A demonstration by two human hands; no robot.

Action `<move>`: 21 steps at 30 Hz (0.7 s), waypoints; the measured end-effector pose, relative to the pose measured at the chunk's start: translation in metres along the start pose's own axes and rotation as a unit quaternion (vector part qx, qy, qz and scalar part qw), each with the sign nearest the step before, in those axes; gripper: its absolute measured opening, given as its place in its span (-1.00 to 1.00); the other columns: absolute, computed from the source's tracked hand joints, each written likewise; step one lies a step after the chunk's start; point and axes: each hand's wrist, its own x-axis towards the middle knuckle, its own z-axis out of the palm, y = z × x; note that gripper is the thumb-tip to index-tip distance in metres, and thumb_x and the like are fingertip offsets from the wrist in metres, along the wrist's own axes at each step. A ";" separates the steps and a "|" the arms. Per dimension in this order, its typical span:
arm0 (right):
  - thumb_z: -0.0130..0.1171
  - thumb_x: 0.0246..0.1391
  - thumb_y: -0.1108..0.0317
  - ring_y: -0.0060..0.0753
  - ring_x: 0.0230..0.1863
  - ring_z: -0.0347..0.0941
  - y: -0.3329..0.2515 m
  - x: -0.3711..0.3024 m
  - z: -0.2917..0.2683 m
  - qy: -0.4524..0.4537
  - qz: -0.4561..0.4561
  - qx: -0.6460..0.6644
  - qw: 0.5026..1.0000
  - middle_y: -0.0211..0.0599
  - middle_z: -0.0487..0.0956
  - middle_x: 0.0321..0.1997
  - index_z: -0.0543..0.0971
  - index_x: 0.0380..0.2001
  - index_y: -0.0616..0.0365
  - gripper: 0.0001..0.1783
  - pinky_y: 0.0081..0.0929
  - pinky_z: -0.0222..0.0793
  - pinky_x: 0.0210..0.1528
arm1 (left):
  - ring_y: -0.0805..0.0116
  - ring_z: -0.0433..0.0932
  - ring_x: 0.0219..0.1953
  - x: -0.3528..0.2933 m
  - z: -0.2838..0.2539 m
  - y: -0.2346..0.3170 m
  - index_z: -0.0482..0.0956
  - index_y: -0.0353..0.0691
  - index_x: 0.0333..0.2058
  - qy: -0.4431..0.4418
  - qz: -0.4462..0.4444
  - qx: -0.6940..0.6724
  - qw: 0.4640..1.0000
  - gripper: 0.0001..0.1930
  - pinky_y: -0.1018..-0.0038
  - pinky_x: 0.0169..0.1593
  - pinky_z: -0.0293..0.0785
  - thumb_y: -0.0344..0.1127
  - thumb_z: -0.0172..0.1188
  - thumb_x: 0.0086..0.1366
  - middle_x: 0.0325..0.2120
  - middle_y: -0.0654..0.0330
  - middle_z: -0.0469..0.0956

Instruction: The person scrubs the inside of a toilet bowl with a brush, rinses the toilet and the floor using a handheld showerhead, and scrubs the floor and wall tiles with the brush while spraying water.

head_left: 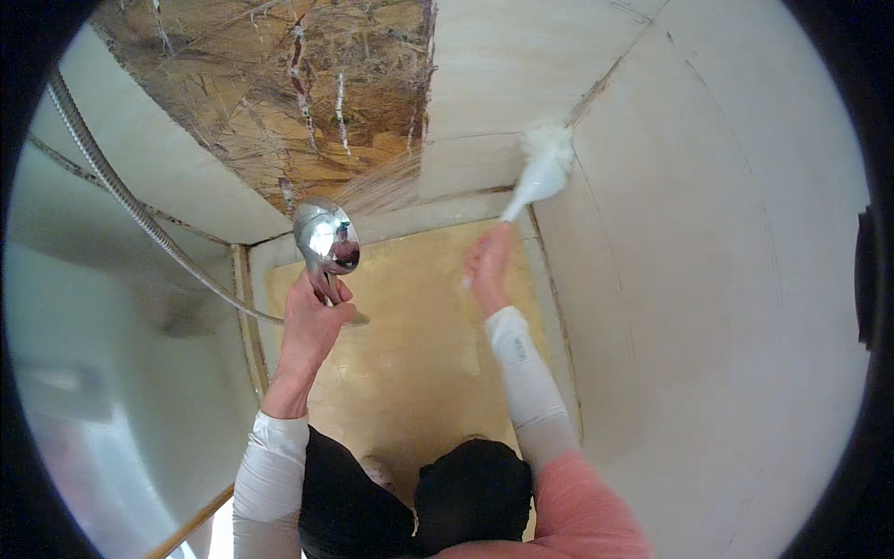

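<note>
My left hand [318, 315] is closed around the handle of a chrome shower head [326, 238], which sprays water toward the far wall. A metal shower hose [140, 210] curves in from the upper left to that hand. In my right hand [489, 265] is the handle of a white scrub brush [537, 179]. Its pale bristles, blurred by motion, are against the wall at the far right corner. White sleeves cover both my forearms.
A brown patterned panel [354, 84] with white streaks fills part of the far wall. Pale walls [689, 279] stand to the right, and a glossy panel [121, 307] to the left. The floor [410, 345] is yellowish, with dark-stained seams along its edges.
</note>
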 end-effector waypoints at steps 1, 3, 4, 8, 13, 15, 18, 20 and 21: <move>-0.23 0.21 -0.08 -0.69 -0.82 0.01 0.009 -0.009 0.015 -0.007 0.036 0.001 0.999 -0.64 0.15 -0.78 0.23 -0.63 -0.16 -0.60 -0.63 -0.11 -0.83 | 0.48 0.41 -0.46 0.000 0.004 0.007 0.39 -0.25 -0.43 0.010 -0.005 -0.001 1.000 -0.66 0.56 -0.38 0.38 -0.65 0.24 -0.25 -0.53 0.30 0.43; -0.26 0.21 -0.08 -0.68 -0.83 -0.01 0.045 -0.062 0.059 -0.054 0.080 -0.049 0.994 -0.63 0.14 -0.78 0.24 -0.60 -0.14 -0.60 -0.63 -0.11 -0.83 | 0.50 0.39 -0.48 -0.001 -0.002 0.008 0.39 -0.26 -0.44 0.035 -0.014 0.016 0.999 -0.69 0.56 -0.39 0.35 -0.64 0.22 -0.24 -0.54 0.30 0.43; -0.26 0.21 -0.08 -0.67 -0.83 -0.02 0.051 -0.093 0.068 -0.092 0.077 -0.108 0.987 -0.63 0.13 -0.78 0.25 -0.59 -0.13 -0.61 -0.62 -0.10 -0.82 | 0.52 0.38 -0.50 0.001 -0.005 0.002 0.39 -0.26 -0.45 0.046 -0.013 0.021 0.999 -0.71 0.57 -0.41 0.33 -0.62 0.22 -0.23 -0.56 0.31 0.42; -0.27 0.21 -0.10 -0.61 -0.84 0.01 0.053 -0.061 0.044 0.017 0.101 0.049 0.994 -0.58 0.15 -0.80 0.25 -0.60 -0.09 -0.57 -0.55 -0.07 -0.82 | 0.53 0.36 -0.51 0.001 -0.009 0.000 0.39 -0.27 -0.48 0.052 0.025 0.046 0.997 -0.74 0.56 -0.42 0.31 -0.59 0.22 -0.22 -0.58 0.31 0.40; -0.29 0.21 -0.13 -0.60 -0.84 -0.01 0.000 -0.002 0.051 0.000 -0.055 0.042 0.998 -0.54 0.13 -0.80 0.24 -0.60 -0.10 -0.56 -0.54 -0.07 -0.80 | 0.50 0.37 -0.51 -0.008 -0.013 0.003 0.40 -0.27 -0.48 0.067 0.017 0.018 0.997 -0.74 0.54 -0.42 0.32 -0.59 0.22 -0.22 -0.57 0.31 0.41; -0.29 0.20 -0.16 -0.59 -0.85 -0.01 0.045 -0.027 0.081 -0.016 0.003 0.018 1.000 -0.53 0.11 -0.82 0.24 -0.60 -0.09 -0.54 -0.55 -0.05 -0.80 | 0.50 0.37 -0.51 -0.001 -0.005 0.001 0.40 -0.28 -0.47 0.070 0.022 -0.005 0.997 -0.74 0.54 -0.42 0.32 -0.59 0.22 -0.22 -0.57 0.30 0.42; -0.28 0.17 -0.21 -0.62 -0.84 -0.02 0.073 -0.123 0.093 -0.160 0.185 -0.013 0.970 -0.57 0.10 -0.82 0.23 -0.61 -0.08 -0.51 -0.58 -0.09 -0.82 | 0.49 0.37 -0.52 0.008 -0.012 -0.009 0.40 -0.29 -0.47 0.076 0.024 0.029 0.996 -0.73 0.54 -0.41 0.33 -0.59 0.22 -0.22 -0.54 0.29 0.43; -0.27 0.17 -0.21 -0.63 -0.83 -0.03 0.067 -0.105 0.086 -0.075 0.159 0.014 0.984 -0.60 0.09 -0.82 0.21 -0.61 -0.07 -0.50 -0.59 -0.12 -0.82 | 0.50 0.38 -0.51 0.008 -0.015 -0.009 0.39 -0.28 -0.46 0.077 0.012 -0.003 0.997 -0.72 0.55 -0.40 0.33 -0.61 0.21 -0.22 -0.54 0.28 0.43; -0.27 0.17 -0.21 -0.64 -0.83 -0.04 0.060 -0.088 0.077 -0.030 0.147 0.026 0.988 -0.62 0.08 -0.82 0.20 -0.62 -0.07 -0.50 -0.60 -0.14 -0.82 | 0.50 0.38 -0.51 0.006 -0.017 -0.009 0.38 -0.28 -0.46 0.078 0.016 -0.007 0.997 -0.72 0.55 -0.39 0.33 -0.61 0.21 -0.22 -0.55 0.28 0.43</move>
